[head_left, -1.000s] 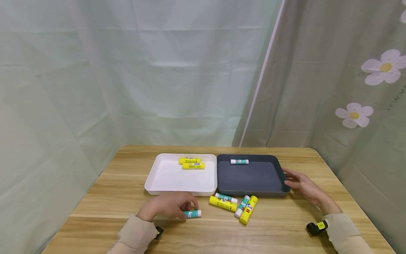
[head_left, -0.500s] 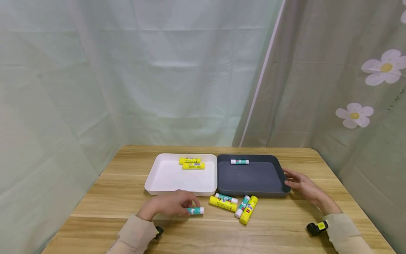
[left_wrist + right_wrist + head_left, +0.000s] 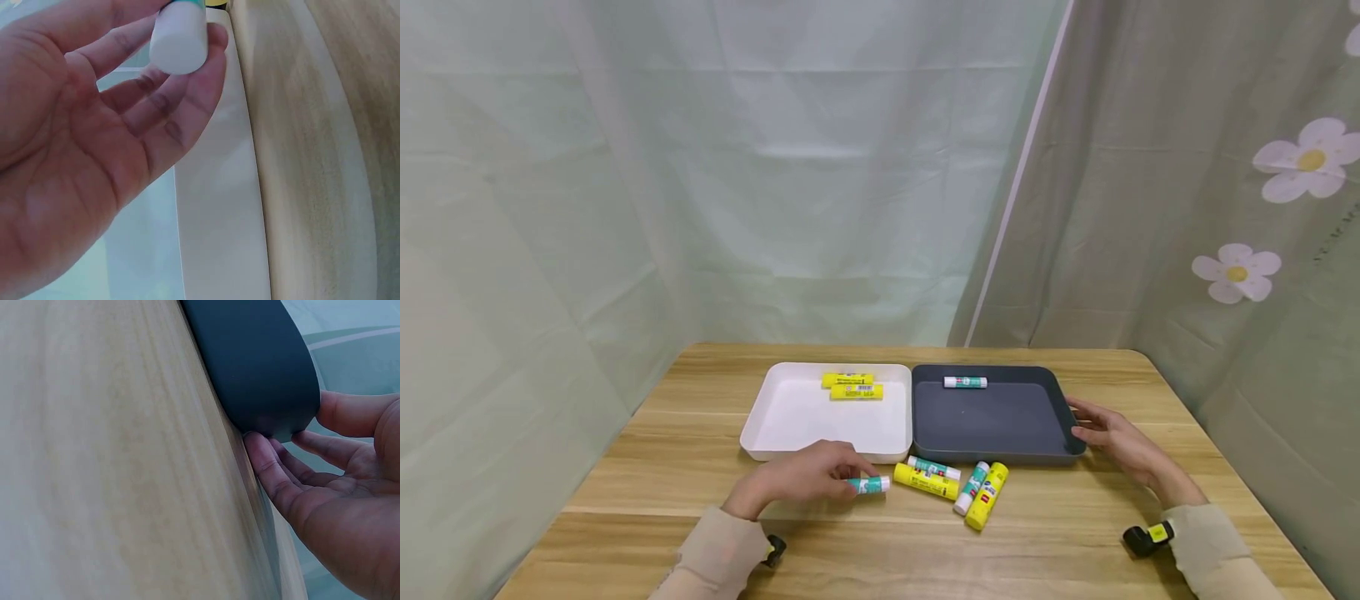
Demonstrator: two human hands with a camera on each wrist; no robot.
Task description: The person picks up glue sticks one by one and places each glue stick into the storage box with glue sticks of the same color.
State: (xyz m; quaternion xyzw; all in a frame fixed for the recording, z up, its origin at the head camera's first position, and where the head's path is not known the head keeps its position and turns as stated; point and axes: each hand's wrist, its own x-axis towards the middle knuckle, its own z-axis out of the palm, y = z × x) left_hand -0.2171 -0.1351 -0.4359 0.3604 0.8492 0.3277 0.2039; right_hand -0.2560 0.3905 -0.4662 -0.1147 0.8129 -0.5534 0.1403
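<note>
Setting: a wooden table (image 3: 647, 467) in front of pale green curtains, one printed with white flowers.
Left hand (image 3: 801, 479): fingers curled, pinching a teal glue stick (image 3: 868, 485) at its fingertips, just in front of the white tray (image 3: 760, 429); the left wrist view shows the stick's white end held between thumb and fingers.
Right hand (image 3: 1112, 442): fingers relaxed and nearly straight, resting against the right corner of the dark tray (image 3: 1000, 417), gripping nothing.
White tray: two yellow glue sticks (image 3: 852, 387) at its far edge.
Dark tray: one teal stick (image 3: 966, 382) at the far edge.
Loose sticks (image 3: 958, 483): two yellow, two teal, on the table in front of the trays, just right of the held stick.
</note>
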